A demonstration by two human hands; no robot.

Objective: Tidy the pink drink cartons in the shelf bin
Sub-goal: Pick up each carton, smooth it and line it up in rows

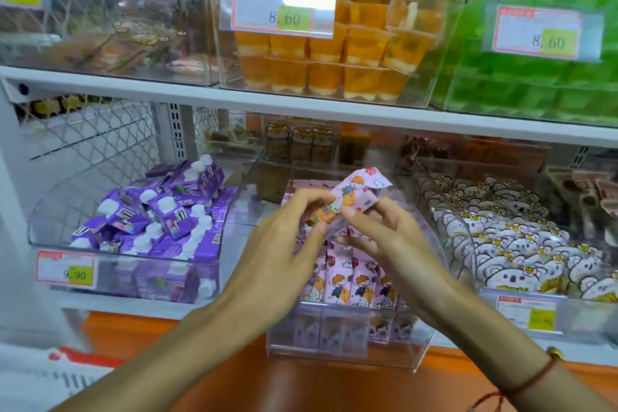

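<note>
Left hand (287, 231) and right hand (378, 231) both pinching one pink carton (347, 197), tilted, above clear shelf bin (344, 344). More pink cartons (344, 281) upright in bin, 6 o'clock of held one. Purple cartons (157, 217) at 9 o'clock.

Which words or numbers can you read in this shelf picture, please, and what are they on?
"8.60": price tag on the orange cup bin.
"8.60": price tag on the green bin.
"8.90": price tag on the purple carton bin.
Price tag at lower right: blurred.
Print on the pink carton: unreadable.
</note>
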